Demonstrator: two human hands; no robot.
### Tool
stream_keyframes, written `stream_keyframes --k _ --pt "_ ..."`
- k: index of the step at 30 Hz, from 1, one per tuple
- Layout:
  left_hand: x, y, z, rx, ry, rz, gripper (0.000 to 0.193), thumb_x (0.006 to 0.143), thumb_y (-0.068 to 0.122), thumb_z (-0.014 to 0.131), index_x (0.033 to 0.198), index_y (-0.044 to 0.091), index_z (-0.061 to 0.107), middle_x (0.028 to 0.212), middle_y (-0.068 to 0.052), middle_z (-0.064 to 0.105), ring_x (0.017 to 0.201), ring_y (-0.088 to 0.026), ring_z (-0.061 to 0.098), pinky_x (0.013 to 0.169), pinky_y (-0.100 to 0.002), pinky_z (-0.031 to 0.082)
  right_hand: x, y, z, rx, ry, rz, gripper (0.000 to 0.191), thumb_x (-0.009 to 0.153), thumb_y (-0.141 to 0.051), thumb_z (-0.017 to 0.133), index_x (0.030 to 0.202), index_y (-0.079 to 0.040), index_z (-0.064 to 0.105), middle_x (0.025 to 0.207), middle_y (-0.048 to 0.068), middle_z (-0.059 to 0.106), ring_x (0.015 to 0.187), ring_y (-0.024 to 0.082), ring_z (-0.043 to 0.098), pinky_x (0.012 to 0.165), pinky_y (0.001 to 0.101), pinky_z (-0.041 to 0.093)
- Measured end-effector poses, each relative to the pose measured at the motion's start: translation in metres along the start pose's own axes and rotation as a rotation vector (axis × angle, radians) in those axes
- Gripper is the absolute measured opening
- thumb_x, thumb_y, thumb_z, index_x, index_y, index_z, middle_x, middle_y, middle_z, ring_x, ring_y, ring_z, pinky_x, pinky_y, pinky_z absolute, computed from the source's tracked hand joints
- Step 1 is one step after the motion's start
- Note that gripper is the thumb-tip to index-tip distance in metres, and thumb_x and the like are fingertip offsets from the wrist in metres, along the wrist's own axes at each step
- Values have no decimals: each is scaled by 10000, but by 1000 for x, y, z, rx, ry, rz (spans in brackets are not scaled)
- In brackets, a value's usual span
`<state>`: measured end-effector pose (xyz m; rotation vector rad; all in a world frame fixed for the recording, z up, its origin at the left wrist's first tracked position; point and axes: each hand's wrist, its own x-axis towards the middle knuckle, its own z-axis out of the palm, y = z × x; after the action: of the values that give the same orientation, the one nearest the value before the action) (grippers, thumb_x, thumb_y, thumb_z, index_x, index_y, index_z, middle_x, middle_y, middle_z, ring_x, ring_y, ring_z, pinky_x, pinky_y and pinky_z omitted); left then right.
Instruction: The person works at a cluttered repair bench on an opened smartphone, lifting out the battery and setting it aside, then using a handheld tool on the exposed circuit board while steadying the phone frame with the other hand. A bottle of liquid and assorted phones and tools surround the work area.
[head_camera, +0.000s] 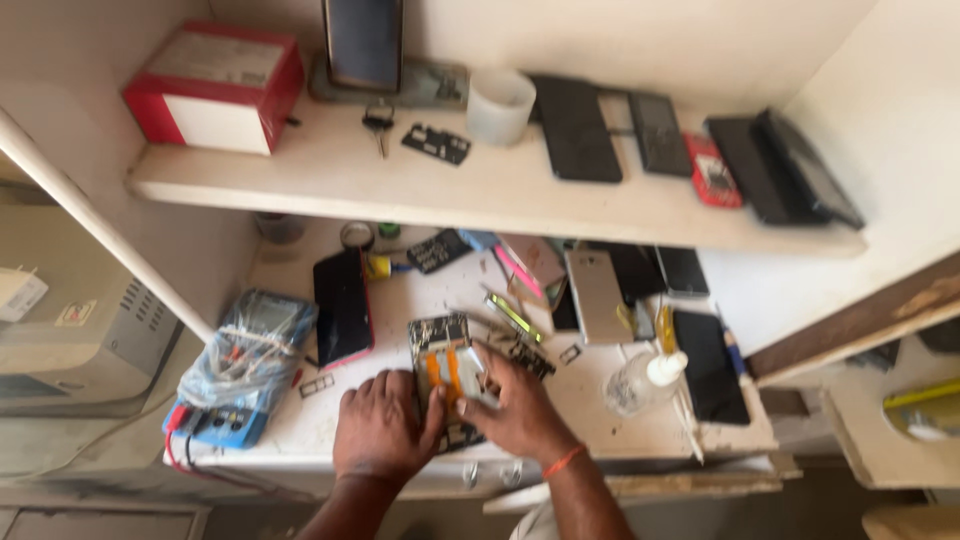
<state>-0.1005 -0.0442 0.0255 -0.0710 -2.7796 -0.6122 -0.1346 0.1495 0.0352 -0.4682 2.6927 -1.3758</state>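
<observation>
The opened phone (447, 372), its back cover off so that orange ribbon strips and a bare frame show, lies on the white worktable (420, 290) near the front edge, just below the middle of the view. The left hand (383, 428) rests at its seven o'clock, fingers curled loosely against the phone's lower left edge, steadying it rather than gripping. The right hand (520, 405) comes in from four o'clock with its fingers bent down onto the phone's right side; whether the fingertips pinch a small part or tool is too blurred to tell. This looks like the stage of working inside an opened handset, and a next move would call for a firm brace from the left hand and fine fingertip control from the right. At nine o'clock sits a blue multimeter (245, 365) wrapped in plastic, and at eleven o'clock a dark phone with a red edge (342, 307). At three o'clock stands a clear squeeze bottle (645, 382), with a silver phone back (597, 296) at one o'clock.
</observation>
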Motion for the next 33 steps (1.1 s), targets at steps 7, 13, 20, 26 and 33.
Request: stream_keyframes --k 7,13,20,26,33 --pt "3 -3 4 26 -22 -4 340 915 436 563 904 96 580 798 -118 652 803 -333 649 756 -470 468 2 0 -1 87 -22 -10 626 838 -165 757 1409 -9 552 1120 157 757 1006 229 740 895 369 577" --pt "5 -1 12 2 9 4 272 919 385 547 888 117 584 779 -99 654 814 -315 660 747 -483 470 0 12 -8 129 1 -44 639 852 -153 740 1434 0 524 1136 179 731 1099 218 697 925 378 563" --pt "6 -1 8 5 -14 -20 261 950 327 520 857 97 599 839 -107 669 832 -329 658 768 -487 469 1 -7 -7 44 -71 146 768 757 -235 802 1450 -64 521 987 174 743 837 255 688 782 372 590" --pt "6 -3 10 11 -59 -28 271 977 315 486 891 88 607 865 -118 667 839 -316 656 783 -481 463 4 2 -6 193 -9 -108 590 883 -202 760 1396 5 556 1143 101 761 1000 152 714 892 330 578" --pt "4 0 11 -3 -25 -2 287 973 330 494 887 82 611 834 -113 655 820 -320 648 775 -486 458 4 12 -7 149 -34 39 589 870 -201 734 1409 -30 568 1086 111 758 896 155 690 848 323 585"
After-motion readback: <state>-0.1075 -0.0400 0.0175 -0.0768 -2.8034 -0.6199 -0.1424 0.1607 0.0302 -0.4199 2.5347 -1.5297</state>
